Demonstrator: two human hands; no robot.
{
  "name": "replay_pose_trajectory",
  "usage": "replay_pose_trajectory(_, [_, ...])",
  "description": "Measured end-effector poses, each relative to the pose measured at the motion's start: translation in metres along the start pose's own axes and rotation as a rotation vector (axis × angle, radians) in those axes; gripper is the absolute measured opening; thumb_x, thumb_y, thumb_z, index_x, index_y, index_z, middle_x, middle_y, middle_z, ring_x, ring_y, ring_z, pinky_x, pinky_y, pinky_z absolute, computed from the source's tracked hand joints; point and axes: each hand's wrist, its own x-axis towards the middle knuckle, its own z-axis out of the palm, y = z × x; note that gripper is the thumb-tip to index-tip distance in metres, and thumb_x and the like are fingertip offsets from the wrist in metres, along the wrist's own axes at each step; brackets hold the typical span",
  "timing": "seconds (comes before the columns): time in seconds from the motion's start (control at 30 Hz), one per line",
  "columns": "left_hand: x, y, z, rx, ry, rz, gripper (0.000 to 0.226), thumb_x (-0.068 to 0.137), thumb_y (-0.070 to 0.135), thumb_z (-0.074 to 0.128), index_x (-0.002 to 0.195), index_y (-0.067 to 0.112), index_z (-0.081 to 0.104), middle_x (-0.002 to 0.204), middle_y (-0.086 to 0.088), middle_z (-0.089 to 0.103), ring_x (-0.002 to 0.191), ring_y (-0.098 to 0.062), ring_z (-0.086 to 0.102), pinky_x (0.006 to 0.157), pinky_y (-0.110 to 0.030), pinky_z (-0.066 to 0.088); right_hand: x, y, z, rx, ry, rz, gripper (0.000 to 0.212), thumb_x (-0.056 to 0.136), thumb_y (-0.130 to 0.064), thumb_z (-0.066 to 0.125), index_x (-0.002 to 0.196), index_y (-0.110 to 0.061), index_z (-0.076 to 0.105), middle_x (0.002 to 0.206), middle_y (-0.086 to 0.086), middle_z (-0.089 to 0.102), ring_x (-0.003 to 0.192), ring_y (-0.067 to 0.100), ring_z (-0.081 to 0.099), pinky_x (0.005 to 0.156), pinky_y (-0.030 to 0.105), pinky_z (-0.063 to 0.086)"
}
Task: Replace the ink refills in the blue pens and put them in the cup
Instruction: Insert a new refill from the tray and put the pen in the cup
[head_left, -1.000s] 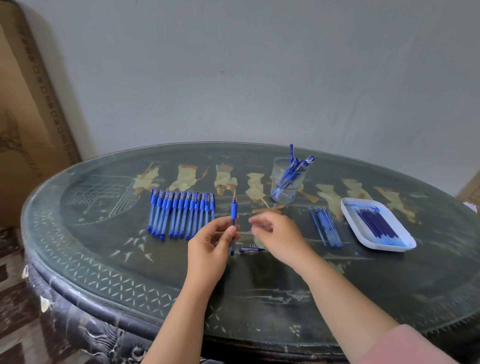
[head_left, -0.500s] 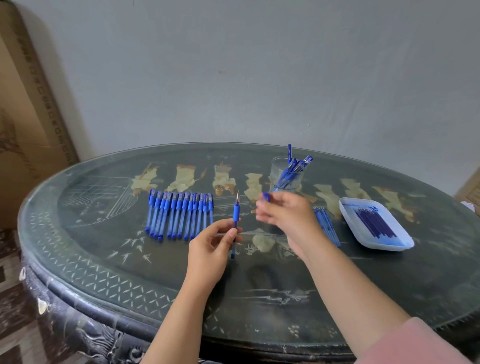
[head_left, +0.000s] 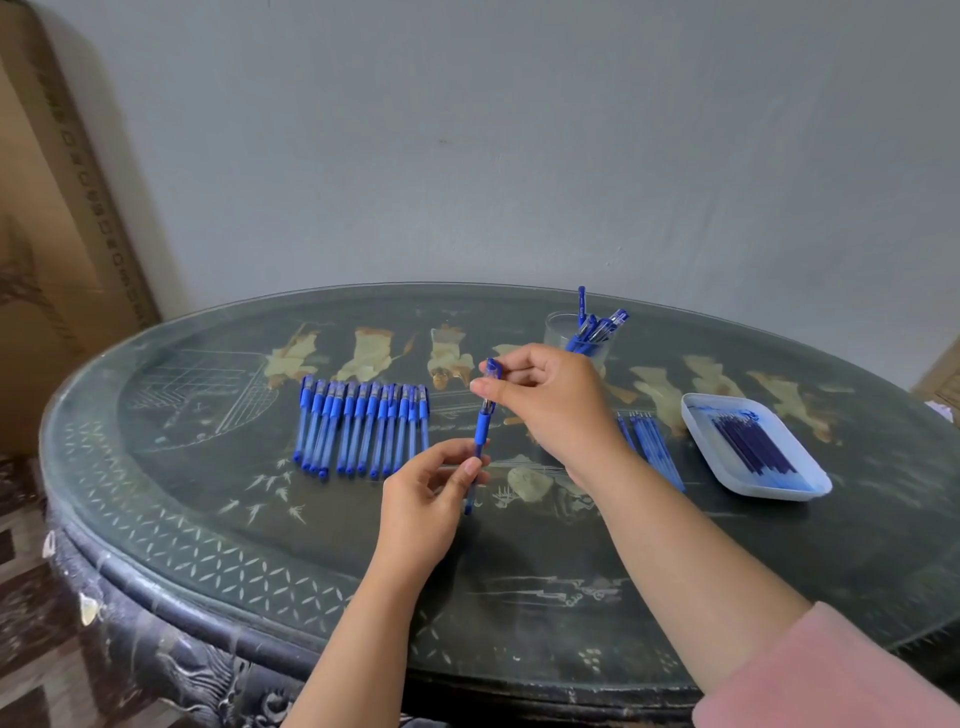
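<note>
- One pen, upright at frame centre: left hand pinches its lower barrel, right hand pinches one cap over its tip.
- About a dozen pens in a row, centre left.
- One cup, upper right, holding several pens.

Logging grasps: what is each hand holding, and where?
The left hand pinches the blue pen by its lower barrel, below the grip sleeve; the right hand pinches the cap at its top end.
</note>
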Motion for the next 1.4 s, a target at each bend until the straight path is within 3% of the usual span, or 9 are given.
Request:
replay_pose_trajectory(0.43, [-0.001,0.001,-0.001,0.013,0.001,0.021,0.022,0.093,0.004,0.062,0.099,0.024,0.069,0.092,-0.001,0.075,0.085,-0.015,0.073,0.083,-0.032,0.058,-0.005,0.01,0.006,-0.143,-0.004,-0.033,0.013,0.081,-0.019,0.079,0.088,-0.014,0.07,0.071,0.003,0.068,0.078,0.017,0.069,0.075,0.025,0.055])
replay_pose_trajectory(0.67, [-0.002,0.004,-0.001,0.039,-0.005,0.031,0.023,0.093,0.004,0.061,0.1,0.024,0.069,0.092,0.0,0.075,0.084,-0.013,0.073,0.082,-0.028,0.058,-0.006,0.008,0.006,-0.168,-0.026,-0.033,0.01,0.081,-0.018,0.078,0.082,-0.017,0.068,0.077,0.002,0.071,0.071,0.009,0.066,0.074,0.026,0.056])
replay_pose_trajectory(0.87, [-0.001,0.004,-0.001,0.036,-0.009,0.014,0.018,0.092,0.005,0.062,0.106,0.015,0.07,0.093,0.0,0.075,0.084,-0.012,0.072,0.082,-0.029,0.058,-0.005,0.014,0.013,-0.213,-0.008,-0.062,0.011,0.087,-0.021,0.072,0.093,-0.014,0.066,0.075,-0.004,0.064,0.078,0.019,0.067,0.078,0.041,0.057])
replay_pose_trajectory(0.97, [0.0,0.005,-0.002,0.055,0.012,0.017,0.017,0.091,0.011,0.065,0.103,0.021,0.071,0.091,0.004,0.075,0.085,-0.011,0.071,0.081,-0.026,0.058,-0.006,0.018,0.012,-0.234,-0.013,-0.088,0.009,0.091,-0.022,0.067,0.096,-0.015,0.064,0.084,0.0,0.067,0.08,0.018,0.068,0.078,0.044,0.057])
replay_pose_trajectory(1.07, [0.002,0.009,-0.007,0.006,0.086,0.009,0.014,0.091,0.019,0.067,0.102,0.025,0.072,0.092,0.006,0.075,0.087,-0.01,0.07,0.077,-0.022,0.055,0.0,0.014,0.0,-0.155,0.072,-0.099,0.005,0.091,-0.02,0.067,0.091,-0.019,0.062,0.083,0.001,0.068,0.075,0.019,0.069,0.074,0.047,0.058])
replay_pose_trajectory(1.23, [0.013,0.014,-0.031,0.035,0.29,0.062,0.012,0.092,0.02,0.066,0.1,0.025,0.073,0.092,0.01,0.074,0.086,-0.002,0.067,0.073,-0.014,0.051,0.031,-0.003,-0.045,-0.016,0.389,-0.159,0.013,0.091,-0.017,0.067,0.086,-0.026,0.058,0.085,0.005,0.069,0.068,0.026,0.071,0.072,0.047,0.059])
replay_pose_trajectory(1.33, [0.019,0.014,-0.047,-0.001,0.428,0.063,0.012,0.093,0.018,0.065,0.098,0.026,0.072,0.093,0.01,0.073,0.087,-0.001,0.067,0.073,-0.013,0.049,0.053,-0.011,-0.066,-0.027,0.574,-0.258,0.01,0.091,-0.018,0.066,0.092,-0.022,0.058,0.085,-0.002,0.066,0.073,0.025,0.072,0.073,0.039,0.059])
replay_pose_trajectory(1.4, [0.021,0.011,-0.054,0.014,0.48,0.05,0.013,0.094,0.018,0.063,0.096,0.029,0.07,0.093,0.011,0.072,0.087,0.0,0.066,0.074,-0.014,0.046,0.068,-0.01,-0.074,-0.042,0.653,-0.297,0.011,0.09,-0.02,0.067,0.092,-0.026,0.058,0.086,-0.006,0.064,0.078,0.024,0.071,0.077,0.044,0.059])
